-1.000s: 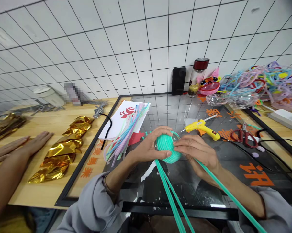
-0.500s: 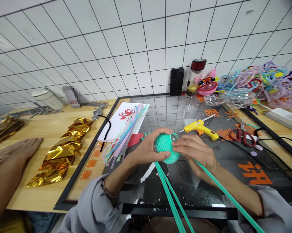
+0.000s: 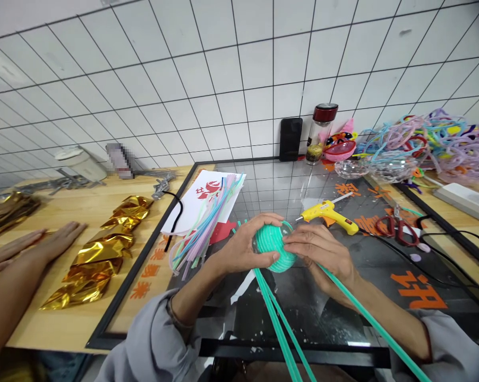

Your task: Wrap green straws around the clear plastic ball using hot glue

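Our left hand (image 3: 242, 245) is curving half-open, our right hand (image 3: 329, 252) is bunching nearly closed; between them, just below right of frame centre, we're cradling the ball (image 3: 268, 244). We're apparently winding, pinching a strand (image 3: 355, 302) against it; next, we're probably needing steady tension.

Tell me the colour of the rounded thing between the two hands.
The rounded thing is mostly mint green, in ridged bands; the head view shows it.

Green ball (image 3: 270, 242) ribbed, matt; gold foil (image 3: 98, 255) glossy, crumpled; glue gun (image 3: 323, 210) smooth plastic; sleeve (image 3: 150, 331) matt cloth.
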Available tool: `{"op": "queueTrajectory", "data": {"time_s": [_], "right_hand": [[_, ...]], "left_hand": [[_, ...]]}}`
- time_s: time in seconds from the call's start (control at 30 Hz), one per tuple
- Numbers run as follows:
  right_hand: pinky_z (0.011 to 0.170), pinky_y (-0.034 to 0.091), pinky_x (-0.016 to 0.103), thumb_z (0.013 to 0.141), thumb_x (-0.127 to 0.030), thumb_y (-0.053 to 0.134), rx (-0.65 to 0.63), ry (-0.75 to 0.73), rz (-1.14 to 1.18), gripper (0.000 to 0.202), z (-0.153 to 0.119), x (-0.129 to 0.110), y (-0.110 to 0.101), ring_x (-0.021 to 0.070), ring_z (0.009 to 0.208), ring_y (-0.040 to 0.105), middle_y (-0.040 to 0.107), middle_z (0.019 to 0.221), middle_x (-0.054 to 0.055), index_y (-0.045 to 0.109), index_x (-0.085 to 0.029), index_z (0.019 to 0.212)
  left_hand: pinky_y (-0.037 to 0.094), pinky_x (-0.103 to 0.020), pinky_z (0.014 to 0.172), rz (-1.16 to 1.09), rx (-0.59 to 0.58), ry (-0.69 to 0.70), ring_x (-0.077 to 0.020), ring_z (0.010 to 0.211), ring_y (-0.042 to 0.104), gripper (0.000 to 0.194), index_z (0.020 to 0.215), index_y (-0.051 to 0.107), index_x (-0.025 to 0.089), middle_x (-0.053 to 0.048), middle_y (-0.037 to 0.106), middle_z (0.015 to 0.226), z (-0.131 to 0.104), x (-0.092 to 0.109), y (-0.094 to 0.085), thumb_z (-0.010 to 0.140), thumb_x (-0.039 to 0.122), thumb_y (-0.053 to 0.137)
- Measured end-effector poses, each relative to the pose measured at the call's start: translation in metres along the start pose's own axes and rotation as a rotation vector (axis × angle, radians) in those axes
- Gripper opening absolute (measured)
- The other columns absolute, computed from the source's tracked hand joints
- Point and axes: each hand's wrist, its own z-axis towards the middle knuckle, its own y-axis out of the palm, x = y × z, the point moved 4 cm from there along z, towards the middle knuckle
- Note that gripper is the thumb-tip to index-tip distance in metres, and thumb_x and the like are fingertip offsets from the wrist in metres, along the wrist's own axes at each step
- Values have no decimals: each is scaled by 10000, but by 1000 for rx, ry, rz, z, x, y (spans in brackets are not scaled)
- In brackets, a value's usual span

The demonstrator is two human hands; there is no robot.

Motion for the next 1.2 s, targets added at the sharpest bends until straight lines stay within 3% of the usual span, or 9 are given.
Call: {"op": "queueTrajectory", "data": {"time_s": [0.2, 0.43, 0.57, 1.03, 1.2], "right_hand": [[889, 550, 435, 947, -99, 510, -11, 2, 17, 265, 1, -1, -1, 233, 1030, 678, 770, 1072, 87, 709, -193, 1094], [856, 538, 406, 932, -85, 516, 9, -25, 7, 262, 3, -3, 0, 224, 1009, 683, 773, 1049, 81, 707, -192, 1076], [870, 537, 400, 917, -66, 521, -16, -12, 8, 274, 2, -3, 0, 219, 1016, 679, 772, 1058, 72, 703, -191, 1080], [831, 563, 387, 924, -87, 504, -17, -21, -6, 285, 9, -7, -6, 216, 973, 702, 781, 1015, 69, 716, -212, 1068], [841, 552, 395, 924, -71, 500, -24, -37, -9, 275, 8, -8, -5, 219, 979, 690, 777, 1015, 74, 708, -196, 1053]], "left_hand": [[447, -488, 1094, -41, 9, -27, -297, 1251, 591, 457, 1113, 502, 203, -155, 593, 1354, -2, -2, 2, 737, 275, 752], [384, -519, 1153, 54, -34, -58, -337, 1323, 507, 684, 1358, 447, 196, -156, 533, 1382, -2, -1, 2, 759, 370, 728], [375, -522, 1161, 58, -45, -8, -332, 1320, 507, 598, 1300, 509, 205, -156, 542, 1359, 0, 0, 2, 772, 388, 721], [416, -489, 1111, 51, -4, -30, -322, 1270, 552, 459, 1126, 546, 209, -152, 576, 1337, 0, 4, 1, 730, 310, 754], [459, -476, 1066, 16, 14, -66, -312, 1212, 579, 598, 1210, 482, 207, -131, 588, 1294, -2, -1, 1, 705, 345, 771]]}}
